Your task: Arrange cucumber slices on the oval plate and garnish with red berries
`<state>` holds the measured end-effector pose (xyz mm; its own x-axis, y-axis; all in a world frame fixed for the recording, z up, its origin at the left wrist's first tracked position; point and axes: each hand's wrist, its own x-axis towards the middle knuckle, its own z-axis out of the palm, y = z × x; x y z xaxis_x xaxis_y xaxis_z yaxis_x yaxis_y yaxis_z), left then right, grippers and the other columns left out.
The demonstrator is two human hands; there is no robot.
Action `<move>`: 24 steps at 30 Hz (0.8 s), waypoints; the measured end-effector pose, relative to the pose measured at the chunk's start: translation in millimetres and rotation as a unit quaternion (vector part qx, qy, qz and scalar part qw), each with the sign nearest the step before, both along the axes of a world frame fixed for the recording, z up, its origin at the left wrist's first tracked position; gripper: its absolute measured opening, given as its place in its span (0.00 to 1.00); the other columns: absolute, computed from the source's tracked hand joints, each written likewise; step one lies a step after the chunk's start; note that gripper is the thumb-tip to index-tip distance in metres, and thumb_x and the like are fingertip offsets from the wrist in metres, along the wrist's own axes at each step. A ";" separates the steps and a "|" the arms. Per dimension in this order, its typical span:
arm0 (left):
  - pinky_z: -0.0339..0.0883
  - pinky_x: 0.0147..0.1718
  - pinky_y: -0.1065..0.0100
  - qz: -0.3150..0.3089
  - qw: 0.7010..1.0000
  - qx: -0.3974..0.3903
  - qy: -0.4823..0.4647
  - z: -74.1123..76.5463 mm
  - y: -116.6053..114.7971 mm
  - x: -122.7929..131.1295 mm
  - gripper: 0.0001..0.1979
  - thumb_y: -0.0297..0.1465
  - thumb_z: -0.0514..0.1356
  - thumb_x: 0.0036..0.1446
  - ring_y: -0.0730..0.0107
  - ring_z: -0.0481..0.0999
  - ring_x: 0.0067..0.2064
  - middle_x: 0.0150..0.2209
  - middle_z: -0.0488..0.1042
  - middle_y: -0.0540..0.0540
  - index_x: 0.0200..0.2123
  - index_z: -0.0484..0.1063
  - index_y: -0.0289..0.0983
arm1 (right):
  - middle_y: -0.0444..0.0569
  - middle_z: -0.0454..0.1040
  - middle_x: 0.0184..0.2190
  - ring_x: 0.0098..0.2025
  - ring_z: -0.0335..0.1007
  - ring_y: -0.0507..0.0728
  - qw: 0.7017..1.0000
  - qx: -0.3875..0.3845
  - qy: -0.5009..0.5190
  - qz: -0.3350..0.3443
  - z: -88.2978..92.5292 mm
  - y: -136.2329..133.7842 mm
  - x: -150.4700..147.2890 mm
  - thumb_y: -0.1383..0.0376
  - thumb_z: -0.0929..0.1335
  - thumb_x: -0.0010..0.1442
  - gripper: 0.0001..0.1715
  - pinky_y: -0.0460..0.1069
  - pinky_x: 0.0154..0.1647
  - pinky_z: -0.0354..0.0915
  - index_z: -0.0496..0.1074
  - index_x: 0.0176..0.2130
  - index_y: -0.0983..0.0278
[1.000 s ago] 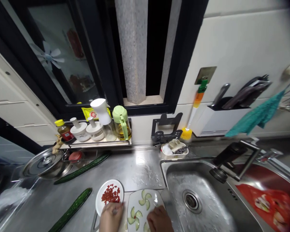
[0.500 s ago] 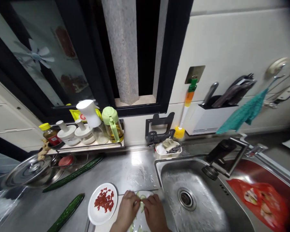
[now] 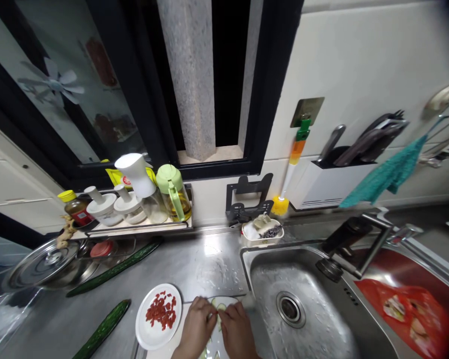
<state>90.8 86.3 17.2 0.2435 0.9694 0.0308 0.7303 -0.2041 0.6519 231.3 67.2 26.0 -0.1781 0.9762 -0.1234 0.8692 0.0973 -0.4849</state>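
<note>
Your left hand (image 3: 195, 323) and right hand (image 3: 236, 326) meet fingertip to fingertip over cucumber slice (image 3: 220, 307) on white plate (image 3: 228, 300); slice just ahead of both, equally near; fingers pinched narrow, grip unclear

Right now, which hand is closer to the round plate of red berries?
Left. The left hand is just beside the red berry plate, at its right edge; the right hand is farther right, toward the sink.
</note>
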 end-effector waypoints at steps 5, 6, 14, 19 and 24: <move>0.64 0.43 0.62 0.012 1.000 0.008 0.000 -0.2 -0.9 0.1 0.11 0.22 0.56 0.56 0.65 0.72 0.39 0.31 0.76 0.46 0.28 0.77 0.38 | 0.50 0.76 0.39 0.48 0.64 0.62 1.000 0.012 -0.008 0.001 -0.6 0.3 0.1 0.75 0.63 0.61 0.17 0.53 0.52 0.56 0.78 0.43 0.61; 0.64 0.45 0.62 0.013 1.000 0.010 -0.002 -0.2 -1.1 0.0 0.11 0.22 0.56 0.56 0.65 0.73 0.39 0.31 0.76 0.46 0.28 0.77 0.38 | 0.50 0.76 0.39 0.48 0.64 0.62 1.000 0.012 -0.011 0.002 -0.5 0.4 0.2 0.75 0.64 0.61 0.17 0.53 0.52 0.56 0.78 0.43 0.61; 0.65 0.44 0.61 0.020 0.999 0.005 -0.024 -4.0 -1.1 -1.9 0.12 0.22 0.56 0.54 0.64 0.73 0.39 0.32 0.77 0.46 0.31 0.79 0.40 | 0.51 0.76 0.42 0.49 0.63 0.62 0.999 0.012 -0.030 0.011 -18.7 -1.0 -1.5 0.75 0.64 0.60 0.17 0.54 0.54 0.55 0.77 0.44 0.62; 0.65 0.45 0.60 0.025 1.000 0.001 -0.018 -0.5 -0.5 0.1 0.11 0.22 0.57 0.54 0.64 0.73 0.39 0.32 0.77 0.45 0.31 0.79 0.39 | 0.50 0.76 0.43 0.50 0.62 0.63 0.999 0.023 -0.028 0.001 -31.5 -4.0 -1.0 0.78 0.63 0.57 0.22 0.55 0.52 0.55 0.76 0.46 0.61; 0.66 0.43 0.61 0.022 1.000 -0.005 -0.008 0.4 -1.0 0.2 0.12 0.22 0.56 0.55 0.63 0.73 0.40 0.32 0.77 0.45 0.31 0.79 0.39 | 0.51 0.76 0.41 0.49 0.62 0.64 0.999 0.028 -0.026 0.001 -32.6 -3.8 -1.9 0.79 0.63 0.57 0.23 0.55 0.53 0.55 0.77 0.46 0.61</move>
